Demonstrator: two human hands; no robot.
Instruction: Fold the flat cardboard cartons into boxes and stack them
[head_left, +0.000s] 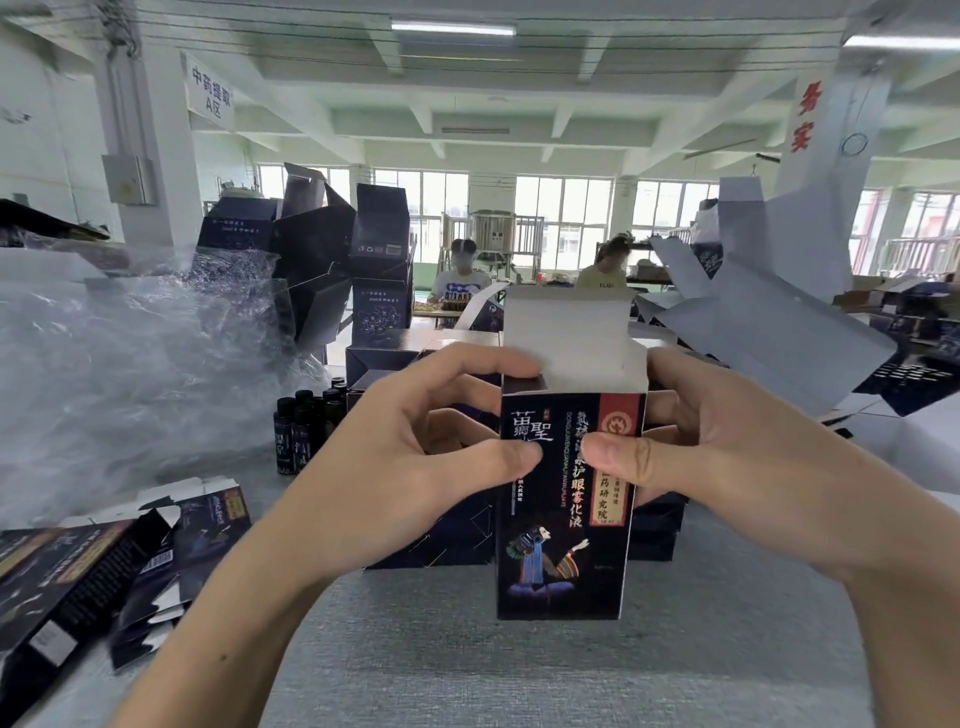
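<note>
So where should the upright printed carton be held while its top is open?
Take the printed carton by its upper body, just below the open mouth, from both sides. It is upright with the white top flap raised, so the rim likely gives way; the left hand and right hand pinch it there, thumbs on the front panel.

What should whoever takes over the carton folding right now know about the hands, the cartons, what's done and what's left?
Left hand: grips the box on its left side, thumb on the front.
Right hand: grips its right side, thumb on the front.
Box: upright over the grey table, body opened out, top flap standing open; bottom not visible.
Flat cartons: on the table, far left.
Folded boxes: piled behind.
Done: this box is squared up.
Left: close the top flap, stack the box, fold the flat cartons.
</note>
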